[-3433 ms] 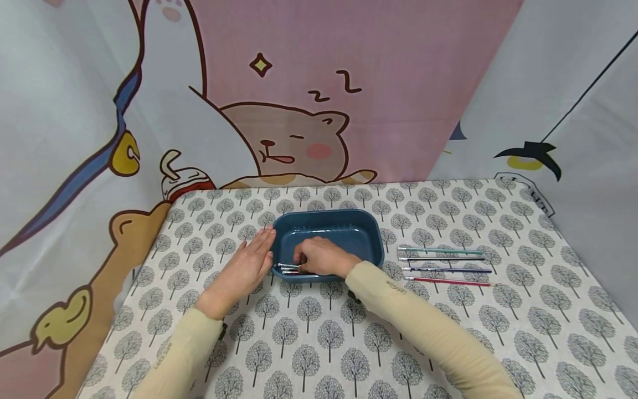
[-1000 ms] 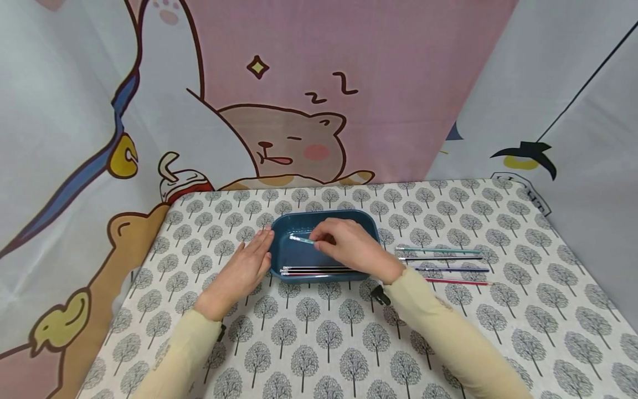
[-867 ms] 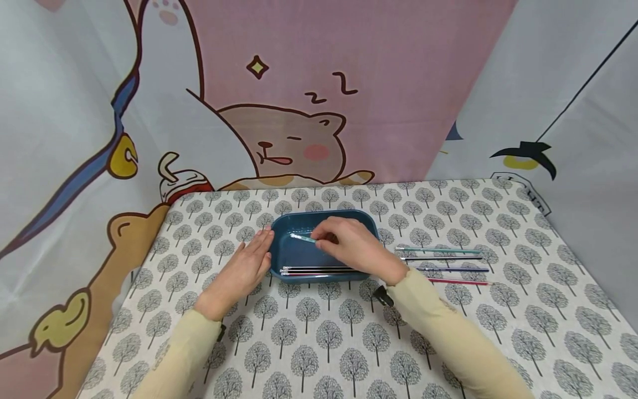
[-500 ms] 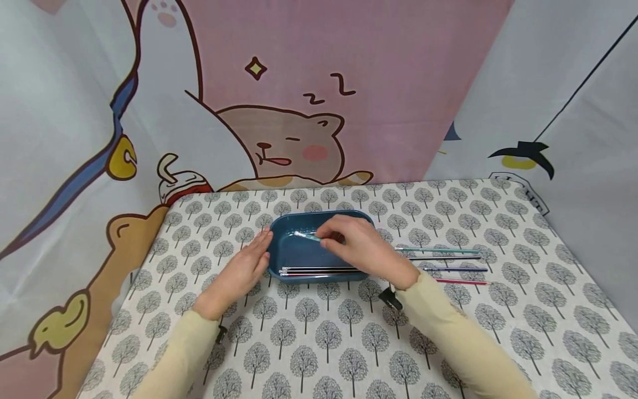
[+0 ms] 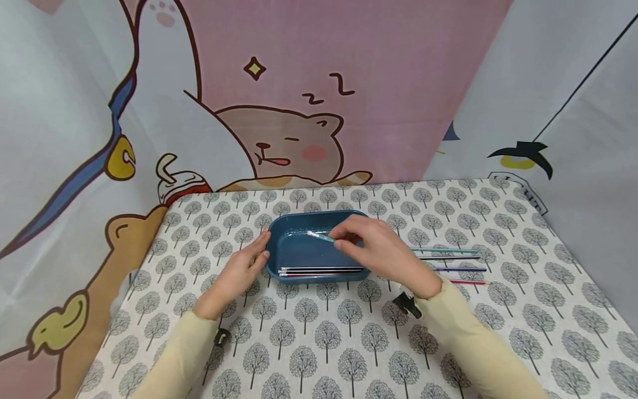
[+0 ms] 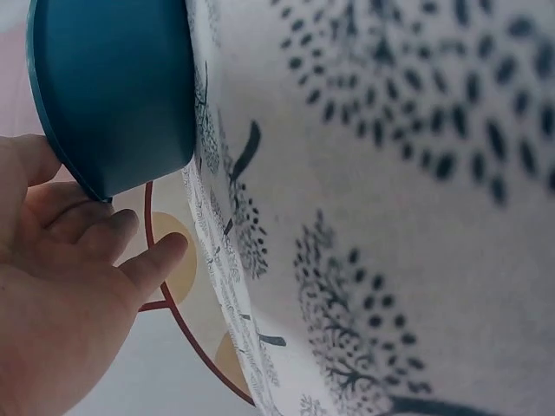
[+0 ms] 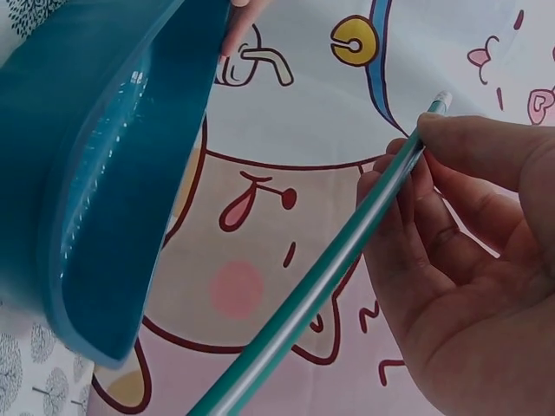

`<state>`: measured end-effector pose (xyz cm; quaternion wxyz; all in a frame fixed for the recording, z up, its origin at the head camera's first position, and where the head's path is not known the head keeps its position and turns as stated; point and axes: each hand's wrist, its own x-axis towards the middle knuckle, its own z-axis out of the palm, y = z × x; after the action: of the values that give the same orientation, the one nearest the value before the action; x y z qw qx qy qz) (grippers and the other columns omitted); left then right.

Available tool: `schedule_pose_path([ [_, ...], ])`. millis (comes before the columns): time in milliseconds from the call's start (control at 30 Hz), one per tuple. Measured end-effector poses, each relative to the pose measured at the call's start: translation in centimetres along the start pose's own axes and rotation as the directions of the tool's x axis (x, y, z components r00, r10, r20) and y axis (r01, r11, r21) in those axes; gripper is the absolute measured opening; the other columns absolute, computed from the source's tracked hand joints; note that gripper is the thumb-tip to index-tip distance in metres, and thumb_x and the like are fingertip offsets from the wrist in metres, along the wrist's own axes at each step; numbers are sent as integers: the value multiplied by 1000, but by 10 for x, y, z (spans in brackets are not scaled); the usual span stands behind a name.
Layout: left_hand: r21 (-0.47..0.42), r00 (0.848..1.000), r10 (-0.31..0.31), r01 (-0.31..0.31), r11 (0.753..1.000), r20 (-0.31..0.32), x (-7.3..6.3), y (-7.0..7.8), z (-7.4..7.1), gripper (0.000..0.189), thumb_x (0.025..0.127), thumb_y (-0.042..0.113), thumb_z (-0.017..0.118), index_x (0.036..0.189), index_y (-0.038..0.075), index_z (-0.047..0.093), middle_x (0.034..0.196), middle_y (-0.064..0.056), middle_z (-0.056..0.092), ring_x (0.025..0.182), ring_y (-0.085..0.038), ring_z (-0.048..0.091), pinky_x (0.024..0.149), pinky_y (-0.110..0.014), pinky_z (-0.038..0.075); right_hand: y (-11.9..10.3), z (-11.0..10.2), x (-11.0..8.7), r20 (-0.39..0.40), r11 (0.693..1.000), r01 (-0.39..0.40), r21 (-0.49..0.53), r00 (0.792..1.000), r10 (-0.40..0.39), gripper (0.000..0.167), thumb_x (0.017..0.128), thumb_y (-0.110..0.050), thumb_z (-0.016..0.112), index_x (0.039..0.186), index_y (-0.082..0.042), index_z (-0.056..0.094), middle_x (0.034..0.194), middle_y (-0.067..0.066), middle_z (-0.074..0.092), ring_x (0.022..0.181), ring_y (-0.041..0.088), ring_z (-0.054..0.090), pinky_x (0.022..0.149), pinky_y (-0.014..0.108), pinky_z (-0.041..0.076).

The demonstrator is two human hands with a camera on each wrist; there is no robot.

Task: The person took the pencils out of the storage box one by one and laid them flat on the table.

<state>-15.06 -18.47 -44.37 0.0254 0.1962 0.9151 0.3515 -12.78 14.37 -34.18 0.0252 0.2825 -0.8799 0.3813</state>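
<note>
A dark blue tray (image 5: 304, 252) sits mid-table. My left hand (image 5: 239, 271) touches its left end with extended fingers; the left wrist view has those fingers at the rim of the tray (image 6: 113, 95). Between thumb and fingers, my right hand (image 5: 376, 244) pinches a green pencil (image 5: 323, 237) near its white-tipped eraser end. In the right wrist view the pencil (image 7: 321, 277) slants beside the tray's rim, apart from it. Along the tray's front wall lie dark pencils (image 5: 319, 269) and a red one, their right ends partly hidden.
Right of the tray several pencils lie in parallel on the tree-print cloth: green (image 5: 443, 250), black (image 5: 448, 257), blue (image 5: 463, 269) and red (image 5: 468, 282), their left ends hidden by my right arm. A cartoon curtain (image 5: 399, 100) hangs behind the table.
Earlier my right hand was low in the tray at its front pencils. It then held the green pencil over the tray, and has since drawn it rightward. My left hand has barely moved.
</note>
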Motion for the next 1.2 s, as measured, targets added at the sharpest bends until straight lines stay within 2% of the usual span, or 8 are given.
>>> schedule_pose_path([
  [200,-21,1000,1,-1,1000,-16,-1,-1,0,53,110,17,52,159,3,37,167,-5,27,148,-33,36,119,-50,35,4,-7,-10,-16,999,21,-33,1000,-21,15,97,-14,75,111,-16,76,100,-11,69,84,4,62,74,31,57],
  [233,-26,1000,0,0,1000,-15,-1,0,0,53,110,17,52,159,3,37,167,-5,27,142,-35,46,118,-50,38,5,-8,-12,-21,999,29,-36,999,-29,15,97,-13,75,111,-16,76,99,-11,69,84,4,62,74,30,57],
  [333,-24,1000,6,-7,1000,-19,-1,-1,0,53,110,17,52,159,3,37,167,-6,27,140,-37,48,118,-50,38,8,-12,-17,-35,998,52,-33,998,-54,15,95,-10,76,110,-14,76,98,-11,69,84,4,63,75,33,58],
  [433,-26,1000,7,-7,1000,-18,-1,-2,0,53,110,17,52,159,3,37,167,-5,27,142,-35,46,119,-50,36,10,-16,-23,-44,998,57,-28,997,-58,16,94,-8,77,109,-15,76,99,-11,70,85,4,64,76,34,58],
  [467,-22,1000,8,-8,1000,-19,-1,-2,1,53,110,17,52,159,3,37,167,-5,27,148,-33,36,120,-50,33,11,-18,-25,-46,998,54,-26,997,-55,17,94,-7,77,110,-15,76,99,-11,70,86,4,64,78,34,59],
  [533,-24,1000,5,-5,1000,-18,-1,-2,1,53,110,18,52,159,3,37,168,-5,26,149,-31,34,120,-50,32,12,-21,-28,-53,998,44,-36,998,-45,18,94,-7,76,110,-15,75,100,-11,70,88,5,65,80,33,59],
  [900,-8,1000,2,-2,1000,-11,-1,-1,0,53,111,18,51,159,2,35,168,-4,24,151,-30,32,121,-50,32,18,-38,-45,-96,997,28,-77,995,-35,21,94,-1,75,110,-14,76,103,-8,72,91,8,68,81,30,61],
  [1200,-2,1000,0,0,1000,-10,-1,-1,1,53,111,18,50,159,2,36,168,-5,25,151,-31,32,121,-51,33,25,-49,-61,-115,992,-22,-123,993,8,21,95,-5,75,111,-18,76,107,-10,72,88,6,66,74,27,60],
])
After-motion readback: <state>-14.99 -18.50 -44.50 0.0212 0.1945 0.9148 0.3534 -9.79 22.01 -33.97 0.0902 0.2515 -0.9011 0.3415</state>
